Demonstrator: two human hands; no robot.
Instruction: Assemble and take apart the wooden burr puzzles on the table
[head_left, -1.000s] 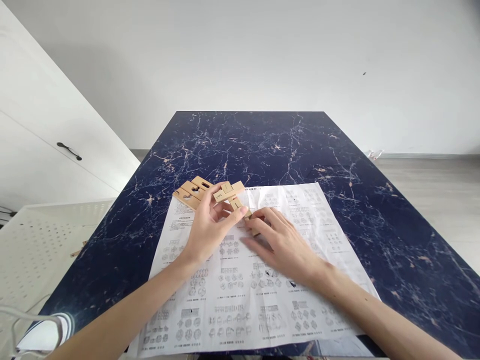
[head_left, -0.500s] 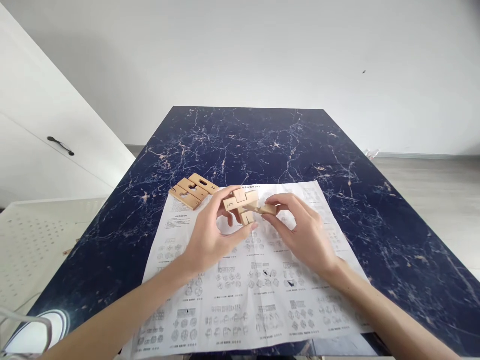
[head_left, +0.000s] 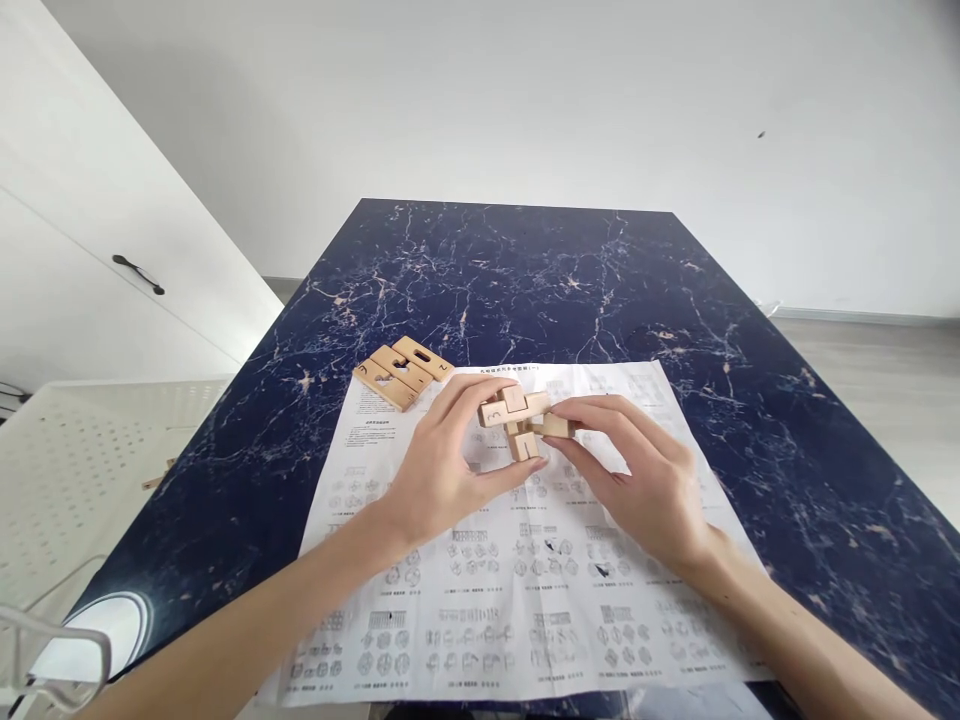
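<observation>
Above the printed sheet, my left hand (head_left: 448, 462) grips several interlocked wooden puzzle pieces (head_left: 493, 413), thumb beneath and fingers over the top. One of them bears a "3" mark, and another, lower down, a single line. My right hand (head_left: 649, 470) pinches one more wooden puzzle piece (head_left: 559, 427) between thumb and fingers. That piece meets the right side of the interlocked group; how deep it sits inside is hidden. Several flat notched wooden pieces (head_left: 397, 372) with number marks lie side by side at the sheet's upper left corner.
The white sheet (head_left: 450, 590), printed with small diagrams, covers the near part of the dark blue marble-patterned table (head_left: 495, 270). At left are a white perforated surface (head_left: 67, 470), a pale cable (head_left: 52, 625) and a white cabinet with a black handle (head_left: 139, 274).
The right-hand piece now sits closer against the interlocked group and is less slanted. Both hands and the whole scene appear shifted slightly right as the camera view turned.
</observation>
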